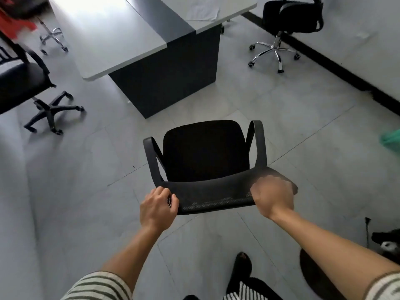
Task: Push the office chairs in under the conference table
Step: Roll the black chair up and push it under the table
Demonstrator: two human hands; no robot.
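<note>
- This is an office meeting room.
- A long grey-topped conference table (121, 37) on a dark slab base fills the middle.
- Black mesh swivel chairs stand around it: one with a chrome star base (287, 24), one with a black plastic star base (26, 83), one with curved armrests (205, 152).
- Large pale grey floor tiles (86, 169) and a black skirting strip (346, 70) along the white wall.

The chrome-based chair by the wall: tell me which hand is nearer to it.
Right. The right hand grips the backrest end on the side of the chrome-based chair; the left hand holds the opposite end, farther away.
</note>
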